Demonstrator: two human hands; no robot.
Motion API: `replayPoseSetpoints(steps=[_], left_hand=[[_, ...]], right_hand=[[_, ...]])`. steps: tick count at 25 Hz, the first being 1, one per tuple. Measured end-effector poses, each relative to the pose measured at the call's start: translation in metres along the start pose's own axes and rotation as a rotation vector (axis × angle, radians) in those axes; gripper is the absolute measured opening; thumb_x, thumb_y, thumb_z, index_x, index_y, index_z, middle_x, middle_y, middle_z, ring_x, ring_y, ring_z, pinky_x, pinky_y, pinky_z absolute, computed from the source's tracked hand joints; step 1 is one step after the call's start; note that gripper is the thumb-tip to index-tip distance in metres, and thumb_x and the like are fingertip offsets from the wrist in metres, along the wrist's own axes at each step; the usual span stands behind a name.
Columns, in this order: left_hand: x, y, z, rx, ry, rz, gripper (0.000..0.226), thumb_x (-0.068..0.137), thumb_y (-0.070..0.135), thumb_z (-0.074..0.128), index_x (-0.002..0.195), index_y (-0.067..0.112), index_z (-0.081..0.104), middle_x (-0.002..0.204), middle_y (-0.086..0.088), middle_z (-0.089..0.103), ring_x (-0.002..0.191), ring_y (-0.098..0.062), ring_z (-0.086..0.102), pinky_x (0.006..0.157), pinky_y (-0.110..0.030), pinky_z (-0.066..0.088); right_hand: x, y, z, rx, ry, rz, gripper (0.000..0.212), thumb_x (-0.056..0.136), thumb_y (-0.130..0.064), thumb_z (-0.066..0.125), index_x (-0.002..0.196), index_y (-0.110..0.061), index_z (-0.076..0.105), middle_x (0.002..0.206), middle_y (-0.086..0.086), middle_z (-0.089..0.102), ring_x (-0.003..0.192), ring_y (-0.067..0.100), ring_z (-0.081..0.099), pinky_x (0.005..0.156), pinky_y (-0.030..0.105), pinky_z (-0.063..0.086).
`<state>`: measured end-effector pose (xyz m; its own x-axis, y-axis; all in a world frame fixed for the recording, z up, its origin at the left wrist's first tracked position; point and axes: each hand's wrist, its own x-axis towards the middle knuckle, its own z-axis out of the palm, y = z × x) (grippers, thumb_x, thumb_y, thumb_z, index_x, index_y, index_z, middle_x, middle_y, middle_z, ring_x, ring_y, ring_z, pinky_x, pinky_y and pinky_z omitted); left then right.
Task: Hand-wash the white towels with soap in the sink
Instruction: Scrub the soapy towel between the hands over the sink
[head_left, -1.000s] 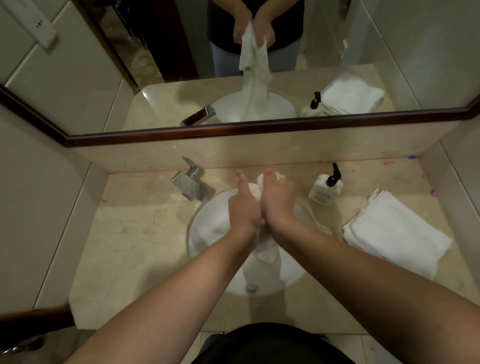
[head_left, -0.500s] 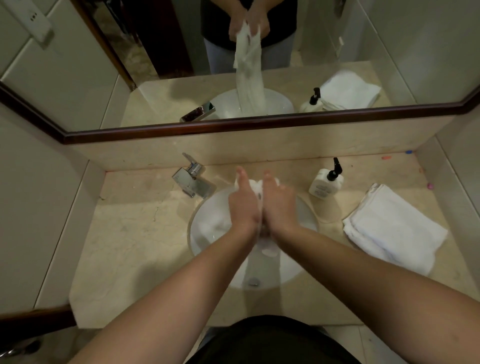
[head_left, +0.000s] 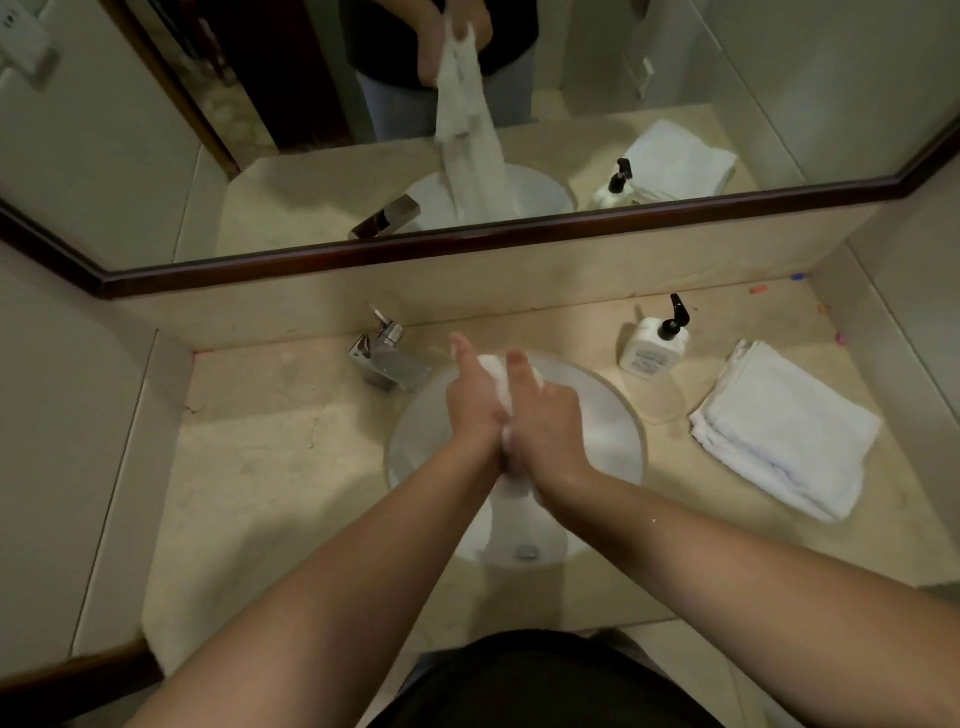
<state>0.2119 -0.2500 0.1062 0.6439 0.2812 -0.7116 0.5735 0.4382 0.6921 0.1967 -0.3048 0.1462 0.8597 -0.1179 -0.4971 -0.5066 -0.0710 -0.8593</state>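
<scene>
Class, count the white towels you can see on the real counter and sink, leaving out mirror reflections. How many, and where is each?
At least 2: one wet white towel squeezed between both hands over the round white sink, and a folded white towel stack on the beige counter's right; how many towels the stack holds is unclear.

A single wide-angle view from a camera worn on the person's head, looking forward and steeply down. It sits close above a round sink at centre frame. Both forearms enter from 6 o'clock. A mirror fills the 12 o'clock band, edges bending with lens distortion.
</scene>
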Motion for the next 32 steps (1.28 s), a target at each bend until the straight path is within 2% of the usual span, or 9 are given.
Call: replayPoseSetpoints(steps=[2,5,13,20,22,26,28,30,32], left_hand=[[-0.005,-0.001,-0.001,0.065,-0.044,0.049,0.082,0.089,0.08,0.031,0.09,0.007,0.07,0.082,-0.008,0.071,0.078,-0.021,0.068,0.073,-0.034,0.053],[-0.001,0.001,-0.009,0.02,-0.055,0.028,0.081,0.085,0.083,0.033,0.084,0.009,0.067,0.079,-0.01,0.066,0.079,-0.025,0.066,0.077,-0.037,0.053],[0.008,0.007,-0.03,-0.009,-0.04,0.03,0.07,0.089,0.078,0.037,0.073,0.014,0.061,0.065,-0.003,0.064,0.069,-0.022,0.065,0.078,-0.038,0.054],[0.018,-0.007,-0.041,0.159,-0.142,0.031,0.053,0.1,0.065,0.027,0.098,0.022,0.058,0.088,0.012,0.055,0.076,-0.007,0.053,0.07,-0.023,0.043],[0.039,-0.005,-0.05,0.19,-0.108,0.015,0.064,0.099,0.067,0.024,0.111,0.016,0.062,0.096,0.009,0.052,0.084,-0.009,0.051,0.075,-0.022,0.041],[0.067,-0.017,-0.062,0.312,-0.044,0.011,0.058,0.096,0.071,0.024,0.073,0.023,0.046,0.076,-0.002,0.046,0.064,-0.012,0.043,0.059,-0.024,0.035],[0.081,-0.025,-0.064,0.376,-0.093,-0.036,0.062,0.097,0.07,0.022,0.101,0.021,0.061,0.099,-0.005,0.059,0.089,-0.019,0.057,0.077,-0.026,0.043],[0.101,-0.037,-0.063,0.505,-0.139,-0.054,0.079,0.095,0.073,0.025,0.148,0.016,0.041,0.146,-0.007,0.046,0.134,-0.027,0.044,0.108,-0.036,0.036],[0.119,-0.049,-0.065,0.567,-0.186,-0.12,0.095,0.078,0.086,0.043,0.145,0.019,0.041,0.147,-0.004,0.046,0.136,-0.028,0.044,0.114,-0.047,0.036]], right_hand=[[0.0,-0.012,0.0,0.032,0.007,0.051,0.06,0.103,-0.048,0.038,0.103,0.007,0.064,0.108,0.027,0.067,0.115,0.04,0.06,0.085,0.038,0.051],[0.008,-0.001,0.011,-0.027,0.09,-0.054,0.052,0.101,-0.053,0.042,0.08,-0.01,0.063,0.078,0.006,0.068,0.078,0.022,0.067,0.059,0.023,0.046],[0.009,0.024,0.035,-0.164,0.111,-0.121,0.058,0.098,-0.057,0.031,0.102,-0.009,0.064,0.093,0.017,0.066,0.083,0.027,0.064,0.078,0.031,0.053],[0.051,0.046,0.019,-0.072,0.238,0.0,0.062,0.096,-0.061,0.042,0.054,-0.016,0.035,0.048,-0.001,0.04,0.047,0.017,0.041,0.055,0.033,0.038],[0.06,0.065,0.007,-0.13,0.206,0.001,0.06,0.092,-0.064,0.048,0.057,-0.015,0.041,0.053,-0.003,0.046,0.051,0.015,0.046,0.059,0.033,0.042],[0.076,0.084,-0.023,-0.191,0.106,0.07,0.054,0.089,-0.062,0.054,0.109,-0.013,0.066,0.105,0.002,0.069,0.091,0.015,0.065,0.083,0.03,0.049],[0.083,0.094,-0.033,-0.142,0.027,0.119,0.04,0.094,-0.053,0.057,0.112,-0.018,0.065,0.107,0.001,0.07,0.094,0.016,0.066,0.078,0.028,0.051],[0.096,0.107,-0.038,-0.101,-0.052,0.223,0.044,0.09,-0.056,0.062,0.118,-0.022,0.062,0.109,0.0,0.071,0.097,0.019,0.067,0.076,0.03,0.055],[0.111,0.122,-0.038,-0.024,-0.075,0.32,0.065,0.08,-0.06,0.071,0.128,-0.019,0.058,0.114,0.002,0.071,0.103,0.023,0.068,0.091,0.043,0.055]])
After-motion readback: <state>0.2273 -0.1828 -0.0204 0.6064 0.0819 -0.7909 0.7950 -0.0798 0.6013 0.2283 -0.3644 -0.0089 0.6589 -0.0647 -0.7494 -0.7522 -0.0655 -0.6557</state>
